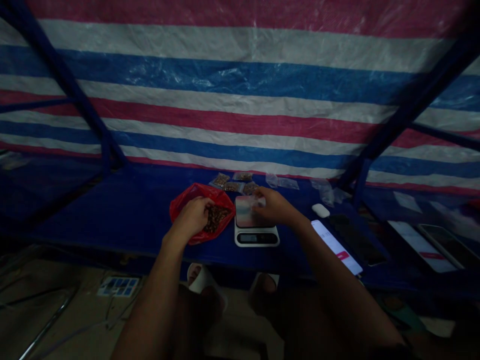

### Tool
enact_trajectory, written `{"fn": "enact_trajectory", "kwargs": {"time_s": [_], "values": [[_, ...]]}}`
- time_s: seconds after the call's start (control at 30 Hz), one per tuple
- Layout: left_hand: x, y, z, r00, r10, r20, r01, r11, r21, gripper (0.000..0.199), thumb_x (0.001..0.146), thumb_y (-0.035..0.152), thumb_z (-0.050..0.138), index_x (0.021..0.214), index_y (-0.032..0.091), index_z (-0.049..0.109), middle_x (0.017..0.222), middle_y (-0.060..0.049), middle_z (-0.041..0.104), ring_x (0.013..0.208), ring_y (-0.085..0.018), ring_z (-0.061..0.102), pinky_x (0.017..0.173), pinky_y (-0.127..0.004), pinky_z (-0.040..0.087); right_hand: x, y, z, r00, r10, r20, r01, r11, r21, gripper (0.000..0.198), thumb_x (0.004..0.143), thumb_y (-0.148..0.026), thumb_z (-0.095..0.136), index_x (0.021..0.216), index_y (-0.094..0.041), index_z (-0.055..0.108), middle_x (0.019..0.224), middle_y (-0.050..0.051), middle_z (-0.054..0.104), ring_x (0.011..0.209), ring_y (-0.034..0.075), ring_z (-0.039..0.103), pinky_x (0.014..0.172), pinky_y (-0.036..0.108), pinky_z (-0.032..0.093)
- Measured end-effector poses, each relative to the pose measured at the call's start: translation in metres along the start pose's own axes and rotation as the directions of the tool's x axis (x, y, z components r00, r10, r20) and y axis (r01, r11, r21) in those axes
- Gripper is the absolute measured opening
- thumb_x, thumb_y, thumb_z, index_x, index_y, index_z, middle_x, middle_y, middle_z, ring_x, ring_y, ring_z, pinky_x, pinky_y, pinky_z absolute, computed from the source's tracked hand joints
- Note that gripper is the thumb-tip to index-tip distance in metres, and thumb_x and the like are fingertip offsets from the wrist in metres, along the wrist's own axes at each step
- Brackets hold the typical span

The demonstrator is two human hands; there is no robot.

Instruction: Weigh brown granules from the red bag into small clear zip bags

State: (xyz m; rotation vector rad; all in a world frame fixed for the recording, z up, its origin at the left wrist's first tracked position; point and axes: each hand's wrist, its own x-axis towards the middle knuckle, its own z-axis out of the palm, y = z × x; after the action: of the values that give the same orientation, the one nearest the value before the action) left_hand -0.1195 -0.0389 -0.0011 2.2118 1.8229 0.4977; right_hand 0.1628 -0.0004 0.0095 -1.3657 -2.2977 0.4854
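Observation:
My left hand (195, 215) reaches into an open red plastic bag (182, 200), fingers curled at a heap of small brown pieces (217, 218). Its fingertips are partly hidden, so what they grip cannot be made out. Over the pan of a white digital scale (257, 240), my right hand (272, 206) pinches a small clear plastic bag (258, 201). The scale stands just right of the red bag, and its display is too dim to read. Behind them lie several small clear packets (233, 187) filled with brown pieces.
Clear plastic bags (288, 183) lie at the back of the blue table (93, 215). To the right are a white earbud case (320, 210), a lit phone (335, 247) and a dark phone-like slab (356, 240). Blue metal posts (90, 120) stand before a striped tarp (240, 75).

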Motion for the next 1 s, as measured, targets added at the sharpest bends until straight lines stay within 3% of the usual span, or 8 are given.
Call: {"fn": "enact_trajectory", "kwargs": {"time_s": [0.07, 0.13, 0.23, 0.3, 0.4, 0.47, 0.73, 1.0], "values": [[0.000, 0.005, 0.000, 1.000, -0.009, 0.024, 0.008, 1.000, 0.026, 0.038, 0.087, 0.009, 0.053, 0.118, 0.019, 0.072, 0.123, -0.011, 0.073, 0.113, -0.024, 0.069, 0.100, -0.032, 0.050, -0.008, 0.010, -0.004, 0.998, 0.052, 0.039, -0.052, 0.999, 0.009, 0.047, 0.080, -0.026, 0.076, 0.124, -0.014, 0.064, 0.115, 0.014, 0.072, 0.103, 0.025, 0.067, 0.091, 0.034, 0.049], [0.001, 0.008, 0.000, 0.999, -0.015, 0.052, 0.012, 0.998, 0.060, 0.032, 0.089, 0.017, 0.057, 0.118, 0.020, 0.072, 0.123, -0.011, 0.073, 0.114, -0.026, 0.068, 0.099, -0.033, 0.050, -0.016, 0.015, -0.013, 0.999, 0.049, -0.012, -0.049, 0.998, 0.040, 0.051, 0.084, -0.033, 0.075, 0.129, -0.014, 0.062, 0.120, 0.014, 0.071, 0.106, 0.025, 0.066, 0.091, 0.033, 0.049], [0.002, 0.010, 0.001, 0.992, -0.059, 0.114, 0.047, 0.993, 0.107, 0.028, 0.088, 0.030, 0.066, 0.113, 0.020, 0.073, 0.119, -0.013, 0.074, 0.108, -0.028, 0.070, 0.090, -0.034, 0.052, -0.031, 0.020, -0.031, 0.991, 0.128, -0.046, -0.127, 0.992, 0.020, 0.032, 0.090, -0.034, 0.066, 0.115, -0.014, 0.069, 0.109, 0.011, 0.074, 0.096, 0.022, 0.068, 0.081, 0.029, 0.049], [0.002, 0.010, 0.003, 0.985, -0.097, 0.141, 0.079, 0.989, 0.129, 0.026, 0.087, 0.033, 0.069, 0.110, 0.022, 0.074, 0.117, -0.012, 0.075, 0.104, -0.028, 0.071, 0.084, -0.032, 0.053, -0.042, 0.021, -0.041, 0.965, 0.223, 0.136, -0.214, 0.974, -0.077, 0.024, 0.089, -0.035, 0.064, 0.097, -0.014, 0.073, 0.093, 0.009, 0.076, 0.081, 0.020, 0.068, 0.068, 0.027, 0.045], [0.003, 0.009, 0.004, 0.983, -0.116, 0.144, 0.095, 0.985, 0.142, 0.024, 0.088, 0.033, 0.066, 0.109, 0.025, 0.075, 0.119, -0.010, 0.075, 0.104, -0.027, 0.072, 0.080, -0.031, 0.052, -0.053, 0.019, -0.046, 0.817, 0.308, 0.488, -0.234, 0.950, -0.209, 0.030, 0.087, -0.041, 0.064, 0.081, -0.014, 0.075, 0.078, 0.008, 0.074, 0.067, 0.018, 0.064, 0.057, 0.026, 0.038], [0.004, 0.008, 0.004, 0.983, -0.125, 0.135, 0.105, 0.984, 0.146, 0.026, 0.089, 0.030, 0.062, 0.111, 0.026, 0.074, 0.120, -0.009, 0.076, 0.104, -0.028, 0.072, 0.079, -0.032, 0.052, -0.056, 0.018, -0.045, 0.751, 0.322, 0.576, -0.215, 0.945, -0.248, 0.037, 0.087, -0.046, 0.063, 0.078, -0.013, 0.076, 0.076, 0.008, 0.074, 0.064, 0.018, 0.061, 0.055, 0.026, 0.036], [0.010, 0.005, 0.004, 0.996, -0.070, 0.054, 0.066, 0.995, 0.076, 0.030, 0.092, 0.019, 0.057, 0.116, 0.023, 0.075, 0.118, -0.008, 0.078, 0.108, -0.025, 0.072, 0.092, -0.031, 0.052, -0.054, 0.027, -0.034, 0.750, 0.303, 0.588, -0.220, 0.953, -0.210, 0.046, 0.086, -0.056, 0.061, 0.081, -0.013, 0.076, 0.077, 0.008, 0.072, 0.063, 0.016, 0.058, 0.054, 0.026, 0.035], [0.009, 0.014, 0.004, 0.997, -0.065, 0.052, 0.063, 0.997, 0.049, 0.029, 0.092, 0.021, 0.060, 0.117, 0.023, 0.076, 0.115, -0.007, 0.079, 0.103, -0.023, 0.074, 0.091, -0.030, 0.053, -0.044, 0.035, -0.027, 0.640, 0.260, 0.723, -0.367, 0.930, -0.009, 0.034, 0.083, -0.044, 0.065, 0.075, -0.012, 0.071, 0.071, 0.006, 0.070, 0.057, 0.014, 0.058, 0.056, 0.025, 0.043]]}}
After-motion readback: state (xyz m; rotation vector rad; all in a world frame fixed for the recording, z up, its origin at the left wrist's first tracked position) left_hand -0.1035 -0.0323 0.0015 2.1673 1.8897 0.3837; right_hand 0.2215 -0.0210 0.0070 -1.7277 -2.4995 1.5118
